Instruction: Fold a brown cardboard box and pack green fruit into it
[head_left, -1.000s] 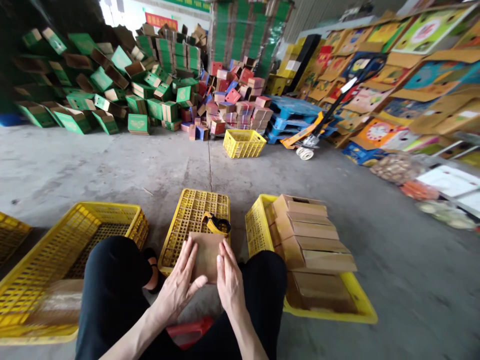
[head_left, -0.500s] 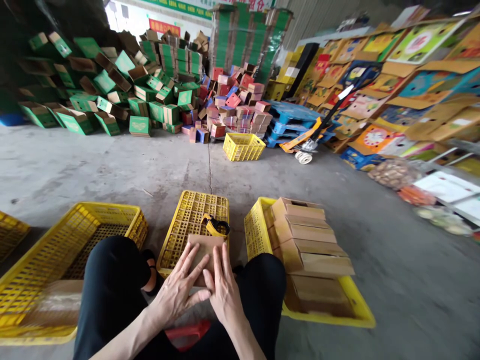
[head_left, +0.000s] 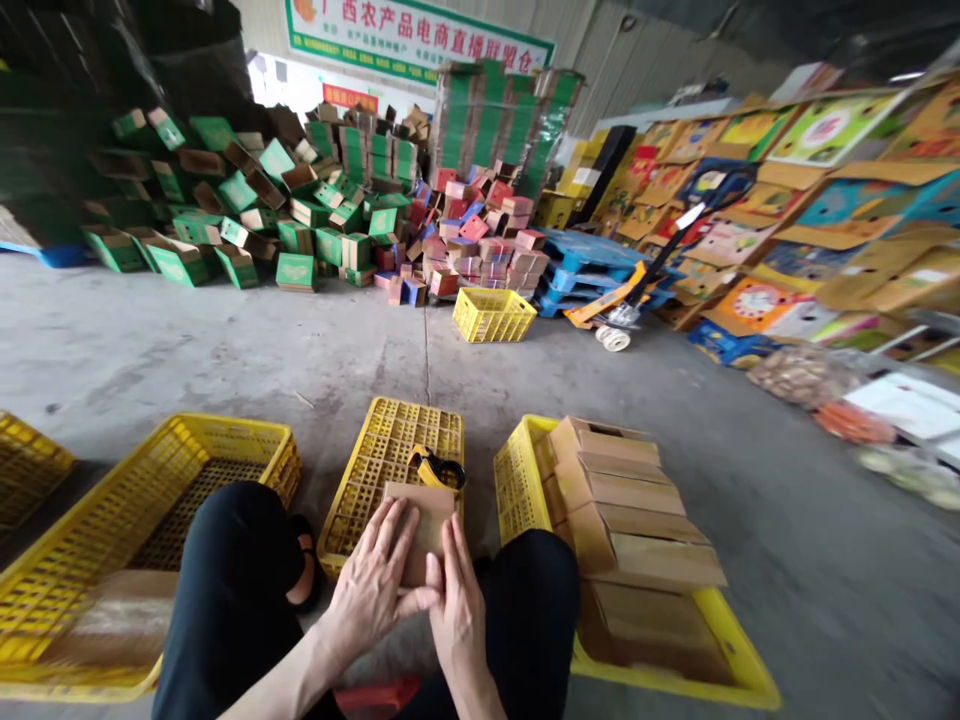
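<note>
One cardboard carton [head_left: 431, 506] lies at the near end of one grid-topped yellow crate [head_left: 358, 490]. Both hands are uncurled: the left hand [head_left: 369, 580] rests extended fingers on the carton's top, the right hand [head_left: 459, 595] straight fingers along its right side. One tape dispenser [head_left: 437, 468] sits just beyond. Four other yellow crates [head_left: 493, 316] show; the right-hand crate [head_left: 517, 482] holds several cartons, overlapping too closely to count.

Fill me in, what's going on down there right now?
The left hand and right hand are both on a cardboard box at the near end of a yellow crate. A tape dispenser lies just beyond the box. The crate on the right holds more cardboard boxes; the crate on the left has what looks like another box inside.
</note>
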